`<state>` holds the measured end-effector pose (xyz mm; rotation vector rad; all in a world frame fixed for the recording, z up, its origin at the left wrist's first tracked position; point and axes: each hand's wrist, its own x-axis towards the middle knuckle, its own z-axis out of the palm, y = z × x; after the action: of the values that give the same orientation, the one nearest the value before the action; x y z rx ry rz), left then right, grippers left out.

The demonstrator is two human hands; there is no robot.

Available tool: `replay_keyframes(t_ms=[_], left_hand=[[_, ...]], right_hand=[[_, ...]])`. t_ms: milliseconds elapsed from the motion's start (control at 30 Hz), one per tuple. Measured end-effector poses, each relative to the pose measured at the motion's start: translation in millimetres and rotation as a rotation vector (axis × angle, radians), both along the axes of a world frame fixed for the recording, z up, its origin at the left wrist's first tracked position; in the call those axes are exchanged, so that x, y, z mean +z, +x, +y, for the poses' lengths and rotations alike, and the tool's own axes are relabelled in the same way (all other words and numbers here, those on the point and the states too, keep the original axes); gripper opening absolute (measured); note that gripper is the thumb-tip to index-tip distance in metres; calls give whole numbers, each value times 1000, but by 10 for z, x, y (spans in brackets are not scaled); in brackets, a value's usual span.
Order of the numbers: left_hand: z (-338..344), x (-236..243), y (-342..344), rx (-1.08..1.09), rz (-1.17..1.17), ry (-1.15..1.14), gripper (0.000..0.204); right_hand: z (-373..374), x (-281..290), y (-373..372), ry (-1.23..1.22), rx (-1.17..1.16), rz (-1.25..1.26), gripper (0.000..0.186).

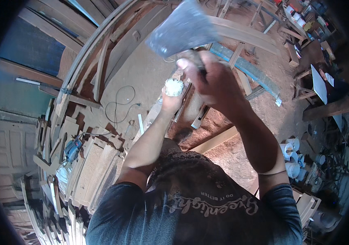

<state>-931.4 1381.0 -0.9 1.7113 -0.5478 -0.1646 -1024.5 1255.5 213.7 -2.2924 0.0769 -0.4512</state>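
Raised in my right hand (213, 83) is a tool with a short handle and a broad, flat grey head (182, 30), blurred at the top of the view. My left hand (170, 100) grips an upright tool with a pale, frayed round top (174, 86), below and left of the raised head and apart from it; its lower end is hidden. Wooden pieces (195, 120) lie beneath my hands among reddish sawdust.
A curved wooden framework (113, 53) runs along the upper left. Stacked boards (92, 167), a blue power tool (73, 149) and a looped cord (117, 120) lie left. A long blue-topped piece (260, 83) lies upper right. Several white buckets (292, 169) stand right.
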Motion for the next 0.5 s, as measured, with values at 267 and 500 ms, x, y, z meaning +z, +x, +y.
replay_keyframes(t_ms=[267,500], left_hand=[[-140,-188,-188,-35,78,-264,17],[163,-450,-14,64,-174,144,12]], right_hand=[[-152,-740,-385,-305,54,257,37],[-305,-1015,-575,-5,-34,115,36]])
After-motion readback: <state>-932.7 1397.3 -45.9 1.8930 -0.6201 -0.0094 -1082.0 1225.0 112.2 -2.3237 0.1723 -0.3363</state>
